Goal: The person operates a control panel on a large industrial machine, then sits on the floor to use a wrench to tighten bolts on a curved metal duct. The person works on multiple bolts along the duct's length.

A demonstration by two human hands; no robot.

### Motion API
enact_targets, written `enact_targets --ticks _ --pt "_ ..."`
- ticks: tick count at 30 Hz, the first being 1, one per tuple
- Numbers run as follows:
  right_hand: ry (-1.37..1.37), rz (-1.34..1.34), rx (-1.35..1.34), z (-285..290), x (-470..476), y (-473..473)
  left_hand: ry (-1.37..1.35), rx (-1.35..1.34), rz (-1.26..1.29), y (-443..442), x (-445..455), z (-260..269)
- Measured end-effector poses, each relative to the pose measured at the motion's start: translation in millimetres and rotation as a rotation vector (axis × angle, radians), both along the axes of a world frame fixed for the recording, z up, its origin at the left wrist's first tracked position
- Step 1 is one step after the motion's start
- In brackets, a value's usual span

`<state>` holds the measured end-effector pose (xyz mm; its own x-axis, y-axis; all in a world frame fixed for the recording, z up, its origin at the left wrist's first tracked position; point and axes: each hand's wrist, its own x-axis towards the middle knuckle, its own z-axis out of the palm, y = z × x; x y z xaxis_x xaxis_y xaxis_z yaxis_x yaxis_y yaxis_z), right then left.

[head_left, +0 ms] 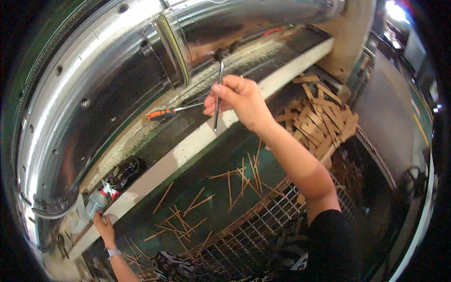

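Note:
My right hand (239,100) grips a slim shiny metal bar tool (221,72) between thumb and fingers. The bar stands nearly upright in the view, in front of a large polished metal cylinder (116,70). Just behind that hand lies a screwdriver (162,114) with an orange and black handle, on the dark ledge under the cylinder. At the lower left, my left hand (104,231) is at the pale beam (158,172), its fingers by the base of a clear spray bottle (97,202) with a red and white head. Whether it grips the bottle or only rests there is unclear.
Cardboard strips (324,120) are heaped at the right. Thin brown strips (183,222) lie scattered on the green surface below the beam. Nearer me is a metal wire grid (260,225). A dark crumpled bundle (128,169) sits on the ledge beside the bottle.

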<state>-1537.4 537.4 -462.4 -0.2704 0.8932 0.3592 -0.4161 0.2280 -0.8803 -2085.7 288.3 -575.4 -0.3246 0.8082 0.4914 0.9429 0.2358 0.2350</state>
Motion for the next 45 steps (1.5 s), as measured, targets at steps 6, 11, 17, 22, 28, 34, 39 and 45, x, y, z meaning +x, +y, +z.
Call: enact_targets --ticks 6,11,17,22,28,34,39,45 --pt "0.128 0.153 -0.097 -2 1 1 0.422 0.009 0.08 27 103 10" --pt "0.352 0.269 -0.197 2 -11 -3 0.276 -0.089 -0.237 104 249 27" --pt "0.646 0.385 -0.328 13 -29 -4 0.103 -0.131 -0.137 171 333 26" --pt "0.635 0.439 -0.464 16 -36 -8 0.122 -0.162 -0.109 175 342 26" --pt "0.431 0.408 -0.525 -6 -32 -13 0.221 -0.231 -0.128 174 331 19" --pt "0.519 0.524 -0.501 12 -24 -12 0.231 -0.33 -0.016 178 344 31" --pt "0.239 0.456 -0.378 8 11 -9 0.319 -0.343 0.029 174 347 31" --pt "0.187 0.349 -0.367 12 7 -7 0.3 -0.227 -0.007 177 346 28"
